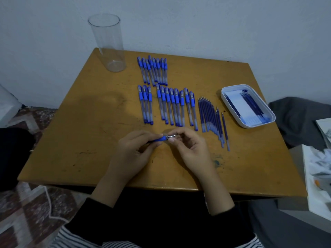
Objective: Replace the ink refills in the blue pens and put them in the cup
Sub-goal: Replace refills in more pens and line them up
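Note:
Over the near middle of the wooden table, my left hand grips a blue pen by its barrel. My right hand pinches the pen's metal tip end. Several capped blue pens lie in two rows beyond: a far row and a nearer row. To their right lies a fan of several loose ink refills. A tall clear plastic cup stands upright at the far left corner with nothing in it.
A white tray holding more refills sits at the right side of the table. Grey cloth and papers lie off the right edge. A patterned rug covers the floor at left. A white wall rises behind the table.

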